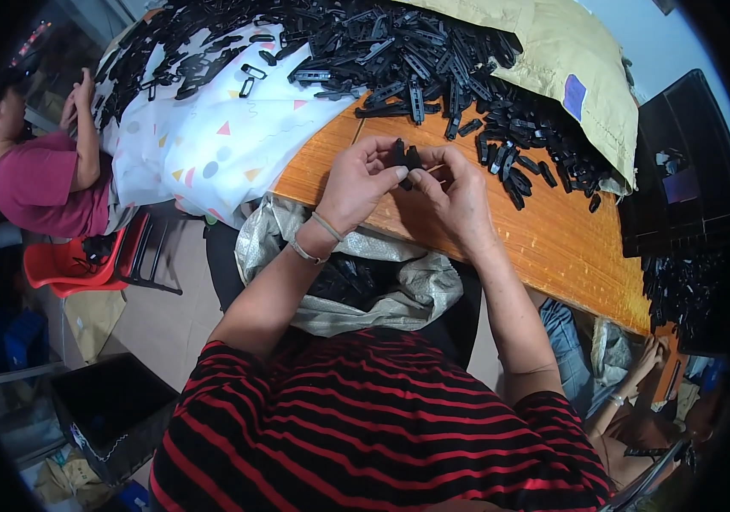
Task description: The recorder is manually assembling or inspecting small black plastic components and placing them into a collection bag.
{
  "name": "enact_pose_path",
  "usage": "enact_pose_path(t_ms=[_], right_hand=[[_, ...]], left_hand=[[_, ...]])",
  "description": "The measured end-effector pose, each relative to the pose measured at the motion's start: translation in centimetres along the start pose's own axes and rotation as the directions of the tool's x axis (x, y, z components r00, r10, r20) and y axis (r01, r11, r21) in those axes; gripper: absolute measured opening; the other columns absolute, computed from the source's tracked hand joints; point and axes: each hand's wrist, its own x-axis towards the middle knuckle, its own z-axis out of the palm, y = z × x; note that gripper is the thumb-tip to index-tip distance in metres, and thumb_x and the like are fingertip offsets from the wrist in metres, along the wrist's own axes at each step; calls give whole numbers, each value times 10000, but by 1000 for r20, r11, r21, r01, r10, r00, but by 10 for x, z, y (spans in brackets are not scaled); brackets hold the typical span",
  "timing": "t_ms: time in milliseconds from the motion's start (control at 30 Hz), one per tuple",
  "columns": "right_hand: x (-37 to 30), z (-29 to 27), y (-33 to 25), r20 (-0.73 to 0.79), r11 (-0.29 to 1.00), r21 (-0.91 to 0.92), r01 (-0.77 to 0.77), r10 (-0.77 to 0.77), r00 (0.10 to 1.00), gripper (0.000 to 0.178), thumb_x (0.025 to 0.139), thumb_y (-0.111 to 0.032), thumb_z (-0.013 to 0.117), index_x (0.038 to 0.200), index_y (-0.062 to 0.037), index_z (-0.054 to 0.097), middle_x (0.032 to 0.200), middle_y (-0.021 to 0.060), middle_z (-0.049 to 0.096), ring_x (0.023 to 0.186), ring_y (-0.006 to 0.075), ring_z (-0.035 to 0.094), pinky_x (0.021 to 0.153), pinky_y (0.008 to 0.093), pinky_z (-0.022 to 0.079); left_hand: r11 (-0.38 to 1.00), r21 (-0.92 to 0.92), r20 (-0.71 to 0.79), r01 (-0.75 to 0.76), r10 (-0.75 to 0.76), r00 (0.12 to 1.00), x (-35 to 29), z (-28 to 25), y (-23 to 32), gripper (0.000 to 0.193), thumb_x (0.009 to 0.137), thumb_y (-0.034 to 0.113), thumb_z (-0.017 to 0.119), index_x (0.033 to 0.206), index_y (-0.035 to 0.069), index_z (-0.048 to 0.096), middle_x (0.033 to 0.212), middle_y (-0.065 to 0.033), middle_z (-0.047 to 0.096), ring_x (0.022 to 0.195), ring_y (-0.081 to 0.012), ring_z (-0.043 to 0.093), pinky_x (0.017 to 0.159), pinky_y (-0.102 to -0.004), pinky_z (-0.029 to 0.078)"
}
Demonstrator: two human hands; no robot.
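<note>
Over the front edge of the wooden table point(544, 239), both my hands meet at a small black plastic part point(400, 155). My left hand point(355, 183) pinches it between thumb and fingers. My right hand point(457, 189) is closed at its right side, gripping a black piece as well; whether these are two separate parts or one, I cannot tell. Beyond my hands lies a big heap of long black plastic parts point(408, 55). Shorter black pieces point(510, 162) are scattered to the right. Below my hands an open woven sack point(429, 294) holds more black parts.
A patterned white sheet point(203, 141) covers the table's left, with black parts on it. A large tan sack point(587, 55) lies far right. Another person point(49, 188) sits left by a red chair point(75, 264). A black crate point(113, 410) stands lower left. Another worker's hand point(651, 358) shows right.
</note>
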Motion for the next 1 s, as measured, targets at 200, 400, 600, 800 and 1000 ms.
enact_pose_path(t_ms=[200,400,600,800,1000], right_hand=[[-2,2,2,-44,1000,-16,4,-4,999,164,851,-17,689,993,26,620,769,47,666,712,98,643,643,244,512],[0,4,-2,-108,993,-72,89,-97,989,164,809,-7,722,937,26,626,798,58,650,689,120,645,637,250,519],[-5,12,-13,-185,980,-88,177,-190,964,307,755,-23,751,1022,-4,600,823,107,633,717,200,669,628,306,536],[-17,17,2,-77,950,-102,297,-305,949,413,810,-56,707,1193,-25,554,908,134,654,753,223,676,664,325,544],[-24,24,-5,-21,961,-46,272,-273,962,407,795,-153,748,1135,-35,559,839,149,653,743,311,670,636,373,527]], left_hand=[[984,167,-5,-55,57,998,1,-1,0,321,825,-56,643,1135,-36,561,971,-52,639,896,-86,615,788,-221,514],[983,126,-24,-132,136,990,-5,5,0,333,832,-40,657,1149,-42,555,963,-49,636,919,-89,612,796,-227,515],[952,200,-57,-229,245,968,-20,18,14,277,851,-2,665,1114,-30,584,938,-53,655,898,-94,629,751,-245,528],[916,304,12,-260,269,963,-27,14,16,212,875,-12,635,1083,-22,594,948,-47,654,871,-82,621,767,-233,513],[962,164,-22,-218,224,974,-42,14,13,166,895,-11,617,1056,-22,583,919,-17,641,846,-76,607,771,-216,498]])
